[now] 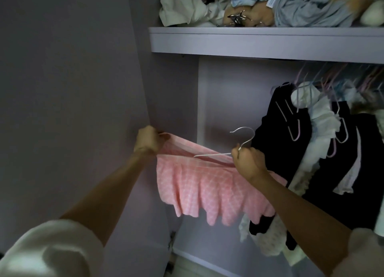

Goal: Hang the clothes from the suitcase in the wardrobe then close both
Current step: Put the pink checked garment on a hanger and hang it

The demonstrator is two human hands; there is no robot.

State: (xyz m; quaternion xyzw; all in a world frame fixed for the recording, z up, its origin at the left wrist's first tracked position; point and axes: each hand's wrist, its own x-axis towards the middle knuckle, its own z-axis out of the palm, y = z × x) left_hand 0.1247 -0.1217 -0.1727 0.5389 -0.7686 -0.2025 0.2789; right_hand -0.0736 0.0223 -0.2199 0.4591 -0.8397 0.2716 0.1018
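Nearest: two bare forearms w/ white sleeves pushed up, reaching fwd into the wardrobe [176,94].

Left hand [147,140] fingers curled tight, pinching the left end of the pink skirt's [207,191] waistband, pulling it taut. Right hand [248,162] curled round the neck of a wire hanger [243,139], just under the hook, and seems to hold the waistband's right end too; can't tell exactly how the fabric sits under the fingers. One hanger arm pokes left along the open waistband.

Handling: skirt looks light, soft, floppy, prob. stretchy at the waist; hem hangs in loose folds. Won't hold shape, so grip at the waistband ends, not the hem. Thin wire is stiff but smooth, so fabric may slide off if tilted. Keep it level, carry by the neck.

Behind, right: dark and white garments [311,152] already hanging, crowded close. Rail itself hidden. Farthest, up top: shelf [249,42] w/ crumpled clothes. Suitcase not in view.
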